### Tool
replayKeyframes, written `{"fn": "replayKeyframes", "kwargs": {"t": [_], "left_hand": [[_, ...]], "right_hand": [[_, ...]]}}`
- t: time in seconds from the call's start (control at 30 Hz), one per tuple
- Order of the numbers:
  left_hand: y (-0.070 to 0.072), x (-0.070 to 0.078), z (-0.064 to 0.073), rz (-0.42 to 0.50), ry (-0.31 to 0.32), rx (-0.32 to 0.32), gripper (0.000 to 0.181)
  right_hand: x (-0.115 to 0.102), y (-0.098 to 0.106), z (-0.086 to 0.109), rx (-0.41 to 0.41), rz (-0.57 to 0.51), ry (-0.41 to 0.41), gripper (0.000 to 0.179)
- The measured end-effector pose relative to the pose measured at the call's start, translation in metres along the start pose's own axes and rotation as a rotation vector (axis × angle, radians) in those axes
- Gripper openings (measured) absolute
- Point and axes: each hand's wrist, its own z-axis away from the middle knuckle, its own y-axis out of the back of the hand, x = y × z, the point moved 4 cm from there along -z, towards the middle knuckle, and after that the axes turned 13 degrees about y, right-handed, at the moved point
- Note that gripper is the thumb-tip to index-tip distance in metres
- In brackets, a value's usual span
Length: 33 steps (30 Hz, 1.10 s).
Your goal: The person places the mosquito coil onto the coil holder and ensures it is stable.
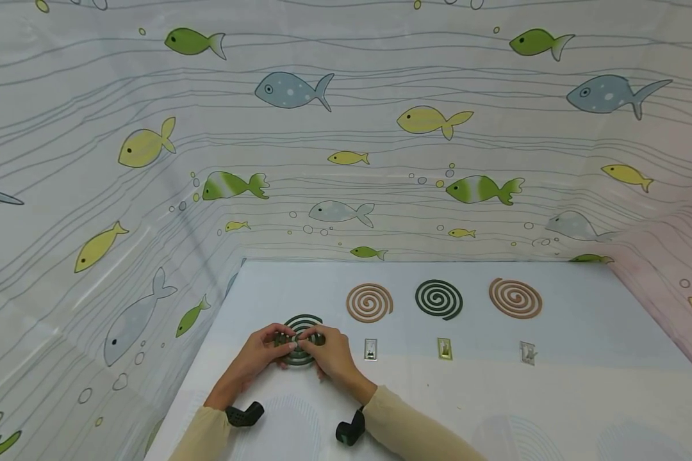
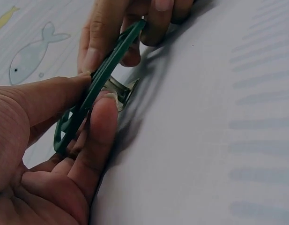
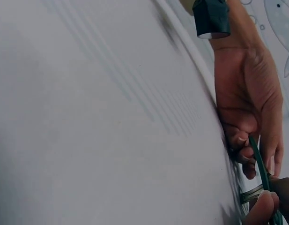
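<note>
Green coil (image 2: 111, 61), a flat matte spiral, is hanging tilted just over the white bench (image 1: 553, 397), with a shiny metal stand (image 2: 117, 87) beneath. Left grip (image 1: 261, 349) and right grip (image 1: 334, 352) are pinching its rings.

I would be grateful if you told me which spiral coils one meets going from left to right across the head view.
First dark green coil, held in the left hand and right hand → first tan coil → second dark green coil → second tan coil.
</note>
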Motion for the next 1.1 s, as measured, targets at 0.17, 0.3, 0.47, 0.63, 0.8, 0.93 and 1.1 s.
{"fn": "replayKeyframes", "kwargs": {"t": [0.17,0.3,0.47,0.63,0.8,0.93,1.1], "left_hand": [[-0.0023,-0.0046,0.0006,-0.008,0.014,0.007,0.041],[-0.0035,-0.0049,0.0008,-0.011,0.019,0.014,0.041],[-0.0026,-0.0005,0.0016,-0.018,0.010,0.010,0.042],[-0.0004,0.0024,0.0004,-0.022,0.004,0.002,0.040],[0.0007,0.0022,-0.0002,-0.029,0.009,0.002,0.041],[0.0009,0.0019,0.0002,-0.021,0.008,0.000,0.041],[0.0008,0.0014,0.0003,-0.025,-0.001,0.000,0.041]], "right_hand": [[0.0002,0.0012,0.0040,-0.003,-0.014,-0.004,0.007],[0.0012,0.0012,0.0043,-0.004,-0.011,0.000,0.007],[0.0011,0.0009,0.0015,-0.005,-0.003,-0.008,0.007],[-0.0007,0.0013,-0.0006,0.000,-0.008,-0.014,0.007],[-0.0020,0.0021,-0.0001,-0.005,-0.014,-0.017,0.009],[-0.0008,0.0021,0.0006,-0.018,-0.006,-0.012,0.010],[0.0012,0.0028,0.0017,-0.029,-0.010,-0.012,0.010]]}}
